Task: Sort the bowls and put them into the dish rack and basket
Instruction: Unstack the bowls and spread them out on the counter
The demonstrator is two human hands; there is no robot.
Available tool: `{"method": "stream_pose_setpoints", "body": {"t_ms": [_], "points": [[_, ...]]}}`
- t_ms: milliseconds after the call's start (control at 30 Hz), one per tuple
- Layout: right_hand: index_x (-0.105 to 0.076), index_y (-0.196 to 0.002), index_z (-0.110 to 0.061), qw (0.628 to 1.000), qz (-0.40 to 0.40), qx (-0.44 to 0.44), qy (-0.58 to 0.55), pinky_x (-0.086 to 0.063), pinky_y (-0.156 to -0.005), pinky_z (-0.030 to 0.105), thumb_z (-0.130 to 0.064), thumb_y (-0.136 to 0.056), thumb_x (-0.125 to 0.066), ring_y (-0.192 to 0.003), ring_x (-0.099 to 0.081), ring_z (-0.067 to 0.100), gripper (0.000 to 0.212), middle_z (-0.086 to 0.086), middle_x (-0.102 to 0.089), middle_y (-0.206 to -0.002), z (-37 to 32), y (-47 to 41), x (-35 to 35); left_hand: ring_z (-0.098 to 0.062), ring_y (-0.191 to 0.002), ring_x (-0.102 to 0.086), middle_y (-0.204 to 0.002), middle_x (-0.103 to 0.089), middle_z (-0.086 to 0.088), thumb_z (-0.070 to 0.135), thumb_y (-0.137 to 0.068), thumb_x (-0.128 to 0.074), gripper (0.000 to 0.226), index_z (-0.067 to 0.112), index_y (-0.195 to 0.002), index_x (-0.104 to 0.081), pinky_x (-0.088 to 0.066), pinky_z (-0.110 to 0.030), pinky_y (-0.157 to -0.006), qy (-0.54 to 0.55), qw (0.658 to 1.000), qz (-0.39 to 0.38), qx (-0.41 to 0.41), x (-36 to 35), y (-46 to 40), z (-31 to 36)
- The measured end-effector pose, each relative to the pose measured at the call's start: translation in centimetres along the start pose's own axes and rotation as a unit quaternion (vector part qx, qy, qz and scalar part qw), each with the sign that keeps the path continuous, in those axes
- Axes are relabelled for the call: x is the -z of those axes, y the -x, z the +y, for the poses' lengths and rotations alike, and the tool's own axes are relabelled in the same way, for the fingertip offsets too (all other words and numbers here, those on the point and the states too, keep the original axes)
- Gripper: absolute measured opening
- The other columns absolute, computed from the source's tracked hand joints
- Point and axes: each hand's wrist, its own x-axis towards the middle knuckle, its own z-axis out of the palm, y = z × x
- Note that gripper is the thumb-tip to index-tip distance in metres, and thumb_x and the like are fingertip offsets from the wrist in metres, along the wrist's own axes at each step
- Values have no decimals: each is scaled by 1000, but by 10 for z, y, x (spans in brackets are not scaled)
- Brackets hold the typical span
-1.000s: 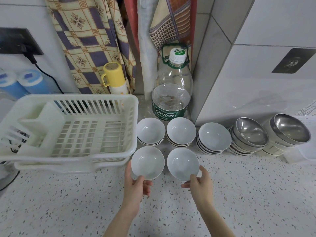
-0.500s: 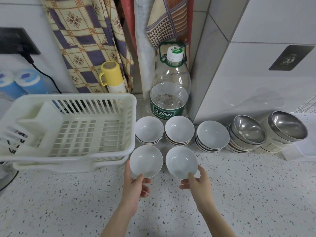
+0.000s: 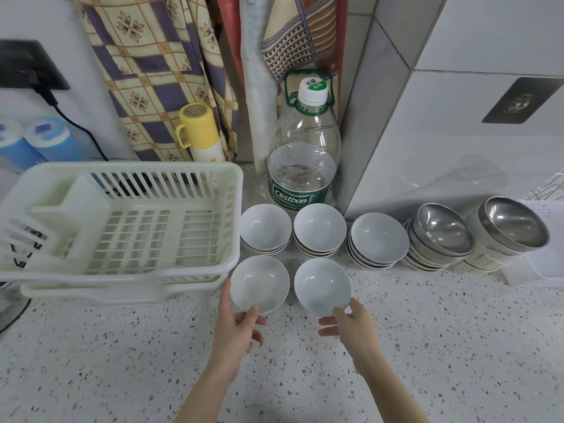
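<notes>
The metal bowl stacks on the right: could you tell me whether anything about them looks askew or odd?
Yes. Both metal bowl stacks lean: the nearer metal stack tilts leftward, and the far-right metal stack tips so its top bowl faces left. The three white bowl stacks sit fairly level. Nothing looks spilled or broken.

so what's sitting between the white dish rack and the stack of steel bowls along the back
In the head view, three stacks of white bowls stand in a row between the dish rack and the steel bowls, with the water bottle just behind them.
</notes>
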Motion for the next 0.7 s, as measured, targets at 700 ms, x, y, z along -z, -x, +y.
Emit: {"method": "stream_pose_setpoints", "body": {"t_ms": [700], "points": [[-43,-128,-25,999,-19,-24,-23,-42,-58,27,-12,-94,-48,-63,-74,19,37,1,-76,-83,3,9,-12,-23,-53,-68,-74,-74,-6,13,-97,-60,77,57,-142,-15,-46,-24,-40,31,999,20,-13,-18,12,-7]]}}
